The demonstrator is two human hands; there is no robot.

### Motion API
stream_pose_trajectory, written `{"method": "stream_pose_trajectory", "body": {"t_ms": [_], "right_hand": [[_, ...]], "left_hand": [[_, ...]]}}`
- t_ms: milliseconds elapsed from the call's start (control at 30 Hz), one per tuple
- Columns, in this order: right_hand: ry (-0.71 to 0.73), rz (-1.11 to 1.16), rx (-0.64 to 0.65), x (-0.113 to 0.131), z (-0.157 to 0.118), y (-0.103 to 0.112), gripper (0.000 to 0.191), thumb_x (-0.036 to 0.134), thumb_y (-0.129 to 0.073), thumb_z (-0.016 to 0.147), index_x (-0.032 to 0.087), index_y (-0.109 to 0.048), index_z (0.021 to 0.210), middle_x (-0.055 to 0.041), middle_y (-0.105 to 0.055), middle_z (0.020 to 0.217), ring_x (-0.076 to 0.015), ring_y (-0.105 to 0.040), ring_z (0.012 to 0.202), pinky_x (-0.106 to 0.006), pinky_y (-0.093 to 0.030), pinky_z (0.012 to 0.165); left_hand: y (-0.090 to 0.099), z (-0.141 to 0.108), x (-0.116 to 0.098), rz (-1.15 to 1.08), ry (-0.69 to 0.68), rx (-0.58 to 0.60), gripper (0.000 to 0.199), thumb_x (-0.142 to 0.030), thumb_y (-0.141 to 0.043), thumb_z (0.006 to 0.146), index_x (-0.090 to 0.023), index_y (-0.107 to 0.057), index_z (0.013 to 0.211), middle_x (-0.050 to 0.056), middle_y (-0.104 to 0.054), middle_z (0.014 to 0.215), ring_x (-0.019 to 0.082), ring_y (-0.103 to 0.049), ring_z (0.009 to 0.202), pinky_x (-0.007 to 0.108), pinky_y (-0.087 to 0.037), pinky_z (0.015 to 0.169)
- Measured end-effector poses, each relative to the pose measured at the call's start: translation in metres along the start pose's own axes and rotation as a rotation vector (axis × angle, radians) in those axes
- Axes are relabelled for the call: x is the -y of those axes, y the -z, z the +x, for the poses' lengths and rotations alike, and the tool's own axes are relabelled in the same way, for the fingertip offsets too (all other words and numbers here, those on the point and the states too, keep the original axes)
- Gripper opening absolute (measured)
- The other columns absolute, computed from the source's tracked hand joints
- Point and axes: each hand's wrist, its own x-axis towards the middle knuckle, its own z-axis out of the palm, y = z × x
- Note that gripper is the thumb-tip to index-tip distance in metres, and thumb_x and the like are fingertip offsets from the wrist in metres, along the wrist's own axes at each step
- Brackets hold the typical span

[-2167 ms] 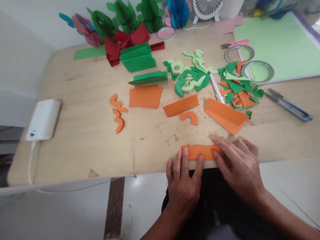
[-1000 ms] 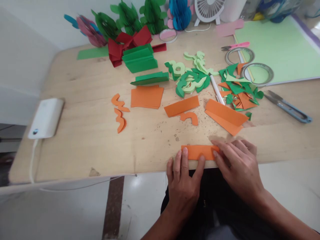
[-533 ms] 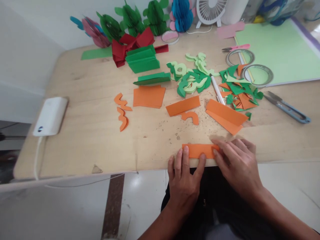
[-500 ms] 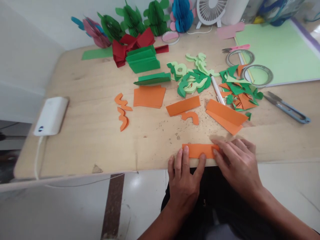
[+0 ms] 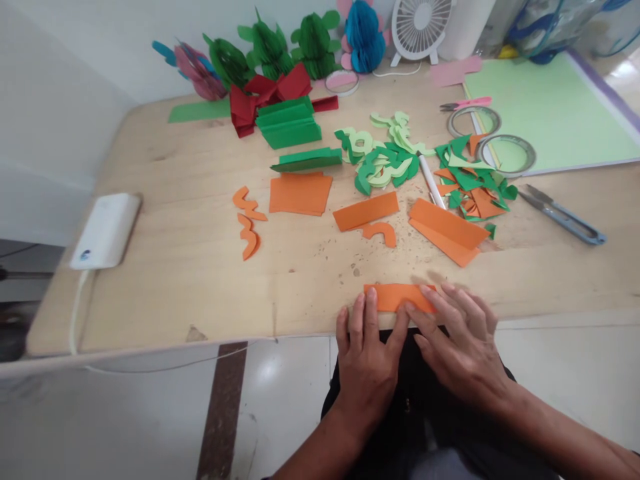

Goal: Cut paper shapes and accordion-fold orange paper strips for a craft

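A folded strip of orange paper (image 5: pixel 393 295) lies flat along the table's near edge. My left hand (image 5: pixel 367 360) rests on its left end, fingers spread and pressing down. The fingers of my right hand (image 5: pixel 465 340) are stretched out over the strip's right part, its index fingertip close to my left thumb at the lower fold. Just beyond are another folded orange strip (image 5: pixel 367 211), a curved orange cutout (image 5: pixel 383 233) and a half-open folded orange sheet (image 5: pixel 445 233). Farther left lie orange sheets (image 5: pixel 300 193) and wavy orange cutouts (image 5: pixel 249 235).
Green and light-green cutouts (image 5: pixel 387 163), a white pen (image 5: pixel 431 180) and paper scraps (image 5: pixel 475 183) lie mid-table. Blue thread snips (image 5: pixel 565 215) and tape rolls (image 5: pixel 507 155) are at right. Folded green paper (image 5: pixel 290 123) stands behind; a white power adapter (image 5: pixel 106 230) sits left.
My right hand has slid left along the orange strip, from its right end toward my left thumb, and its fingers have flattened out. My left hand stays in place.
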Motion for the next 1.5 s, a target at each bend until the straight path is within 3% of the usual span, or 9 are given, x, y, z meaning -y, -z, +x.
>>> {"method": "stream_pose_trajectory", "body": {"t_ms": [300,467,600,800,1133,1367,1500], "right_hand": [[0.123,-0.183,0.03,-0.045,-0.019,0.021,0.044,0.02,-0.066,0.08,0.03,-0.061,0.123,-0.0092,-0.054,0.137,-0.0335,-0.04,0.132,-0.051,-0.034,0.101],[0.081,-0.115,-0.028,-0.025,-0.01,0.021,0.042,0.024,-0.065,0.082,0.024,-0.06,0.124,-0.0117,-0.056,0.135,-0.0354,-0.039,0.133,-0.055,-0.032,0.104],[0.063,-0.018,0.082,-0.009,0.0,0.008,0.042,0.026,-0.057,0.088,0.021,-0.056,0.129,-0.0093,-0.058,0.134,-0.0317,-0.04,0.134,-0.055,-0.025,0.109],[0.116,-0.07,0.09,-0.014,-0.001,0.003,0.041,0.021,-0.056,0.088,0.018,-0.057,0.128,-0.0089,-0.058,0.135,-0.0307,-0.045,0.131,-0.055,-0.026,0.109],[0.104,-0.059,0.044,-0.014,-0.004,-0.002,0.048,0.021,-0.06,0.086,0.019,-0.053,0.133,-0.0077,-0.059,0.134,-0.0289,-0.045,0.132,-0.053,-0.024,0.111],[0.067,-0.028,0.061,-0.013,-0.01,-0.003,0.045,0.024,-0.057,0.088,0.02,-0.054,0.132,-0.0079,-0.056,0.137,-0.0292,-0.041,0.134,-0.053,-0.022,0.112],[0.038,0.028,0.031,-0.01,0.002,0.007,0.038,0.028,-0.054,0.09,0.02,-0.057,0.127,-0.0088,-0.06,0.132,-0.0291,-0.046,0.129,-0.051,-0.027,0.108]], "left_hand": [[0.0,0.001,0.001,-0.008,-0.013,-0.041,0.052,-0.014,-0.059,0.083,-0.025,-0.051,0.134,0.021,-0.021,0.156,0.038,-0.036,0.136,0.056,-0.036,0.103],[-0.001,0.0,0.001,-0.01,-0.017,-0.015,0.057,-0.014,-0.061,0.081,-0.025,-0.049,0.136,0.02,-0.021,0.156,0.039,-0.034,0.137,0.057,-0.034,0.104],[-0.002,0.0,0.0,0.006,-0.021,-0.032,0.059,-0.015,-0.06,0.083,-0.025,-0.046,0.139,0.021,-0.024,0.155,0.038,-0.034,0.137,0.056,-0.035,0.104],[-0.001,0.001,0.002,-0.003,-0.02,-0.056,0.051,-0.016,-0.06,0.084,-0.023,-0.051,0.134,0.022,-0.03,0.152,0.038,-0.036,0.136,0.055,-0.037,0.103],[0.012,-0.012,0.033,0.155,0.037,-0.002,0.053,-0.015,-0.061,0.084,-0.023,-0.05,0.135,0.019,-0.042,0.147,0.037,-0.034,0.138,0.055,-0.036,0.104],[0.019,-0.011,0.031,0.126,0.067,0.054,0.053,-0.017,-0.058,0.085,-0.02,-0.048,0.138,0.02,-0.046,0.143,0.039,-0.035,0.136,0.058,-0.034,0.104],[0.025,-0.011,0.032,0.032,0.075,0.083,0.054,-0.019,-0.053,0.088,-0.018,-0.043,0.141,0.018,-0.043,0.145,0.037,-0.031,0.138,0.058,-0.029,0.108]]}}
